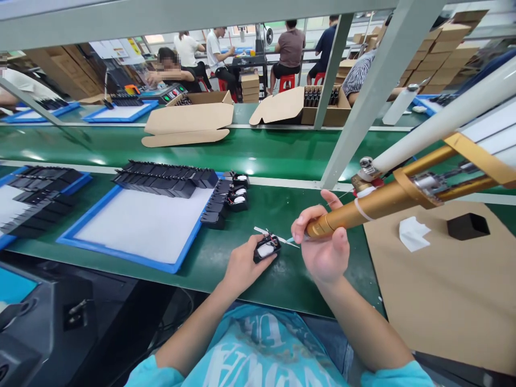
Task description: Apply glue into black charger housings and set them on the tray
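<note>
My left hand (244, 266) grips a small open black case (266, 248) on the green bench, thumb along its near side. Inside the case lie a white oval part and some thin wires. My right hand (322, 252) is curled around the front end of a gold dispensing gun (363, 210). Its thin pale nozzle (291, 239) points left at the case; whether the tip touches the case is too small to tell. A thin white strip (261, 230) sticks out beside the case.
A blue-rimmed tray (173, 267) with rows of black cases (165, 178) stands left; more open cases (237, 199) sit beside it. Right, cardboard (439, 290) bears a white tissue (414, 234) and a black box (468, 226). A slanted grey post (363, 102) rises ahead. Several people work beyond.
</note>
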The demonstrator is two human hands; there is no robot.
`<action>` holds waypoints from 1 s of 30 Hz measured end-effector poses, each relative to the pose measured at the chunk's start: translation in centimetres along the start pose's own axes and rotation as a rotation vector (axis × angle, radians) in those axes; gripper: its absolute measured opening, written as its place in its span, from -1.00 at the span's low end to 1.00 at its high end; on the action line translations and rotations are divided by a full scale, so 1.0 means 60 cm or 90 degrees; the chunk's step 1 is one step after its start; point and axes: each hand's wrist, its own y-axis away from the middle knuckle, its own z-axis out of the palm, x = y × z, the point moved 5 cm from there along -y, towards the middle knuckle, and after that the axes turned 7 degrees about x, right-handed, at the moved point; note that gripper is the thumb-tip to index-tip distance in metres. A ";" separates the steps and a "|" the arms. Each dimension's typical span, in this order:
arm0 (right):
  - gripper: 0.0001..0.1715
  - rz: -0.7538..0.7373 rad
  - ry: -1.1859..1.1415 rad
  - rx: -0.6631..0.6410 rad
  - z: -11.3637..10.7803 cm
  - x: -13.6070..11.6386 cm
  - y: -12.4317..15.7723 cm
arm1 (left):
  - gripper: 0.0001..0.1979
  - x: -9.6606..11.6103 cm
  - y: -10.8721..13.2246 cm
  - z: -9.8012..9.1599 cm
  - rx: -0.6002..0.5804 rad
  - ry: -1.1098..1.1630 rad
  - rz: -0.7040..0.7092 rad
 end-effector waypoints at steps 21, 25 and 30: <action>-0.63 0.000 -0.003 0.002 -0.002 0.001 0.002 | -0.58 0.050 -0.023 -0.026 0.063 0.050 0.061; -0.56 0.008 0.009 0.005 0.000 0.000 0.002 | -0.59 0.046 -0.024 -0.020 0.044 0.054 0.027; -0.49 0.014 0.034 0.018 -0.001 0.002 0.001 | -0.60 0.040 -0.028 0.000 0.005 0.089 -0.027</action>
